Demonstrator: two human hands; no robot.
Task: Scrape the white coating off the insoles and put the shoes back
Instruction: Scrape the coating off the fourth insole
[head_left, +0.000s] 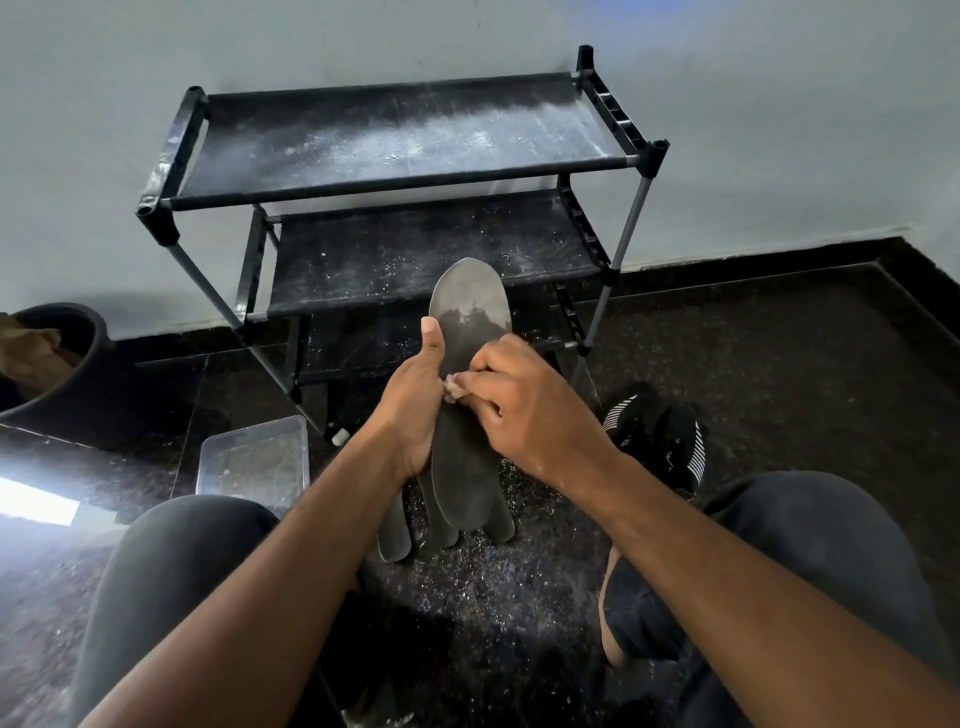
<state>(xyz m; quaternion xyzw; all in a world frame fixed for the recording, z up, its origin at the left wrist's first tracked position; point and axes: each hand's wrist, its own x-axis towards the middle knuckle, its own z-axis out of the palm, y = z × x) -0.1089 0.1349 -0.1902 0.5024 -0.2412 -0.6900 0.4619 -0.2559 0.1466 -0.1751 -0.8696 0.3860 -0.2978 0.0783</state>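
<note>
The rack (395, 150) stands dusty against the wall, its shelves bare of shoes, so you're mid-scrape, I'd say. Black shoes (657, 436) wait on the floor to your right. Your left hand (410, 410) grips the insole (465, 364) upright, thumb up its edge, above more insoles (447, 514) lying on the floor. Your right hand (524, 410) pinches a small pale scraper (453, 389) against it. White remains near the toe; next, work upward there. What the scraper is, I can't tell; your fingers hide most of it.
</note>
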